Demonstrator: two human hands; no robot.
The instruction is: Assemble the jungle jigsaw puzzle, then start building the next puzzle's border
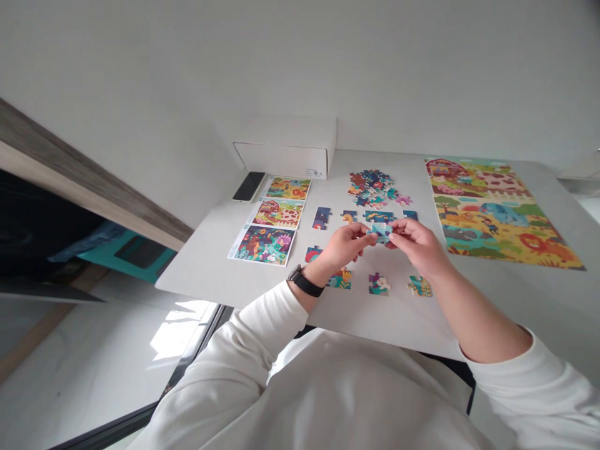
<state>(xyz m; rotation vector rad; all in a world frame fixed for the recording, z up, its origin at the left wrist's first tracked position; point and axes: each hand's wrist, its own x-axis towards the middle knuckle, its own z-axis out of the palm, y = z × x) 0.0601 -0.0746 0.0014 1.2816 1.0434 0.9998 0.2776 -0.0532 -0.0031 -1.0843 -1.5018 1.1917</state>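
Both hands meet above the middle of a white table [515,300]. My left hand [344,245] and my right hand [417,244] each pinch an edge of a blue-green puzzle piece [382,232], holding it just over the tabletop. A black watch [304,281] is on my left wrist. Loose pieces lie around the hands: a dark blue one [321,217], several in a row behind the hands, and three in front, including a purple one [379,284]. A heap of unsorted pieces [375,186] sits farther back.
Two finished animal puzzles [497,209] lie at the right. Three picture cards [274,219] are lined up at the left, with a black phone [249,185] and a white cardboard box [285,150] behind them by the wall. A wooden ledge runs at far left.
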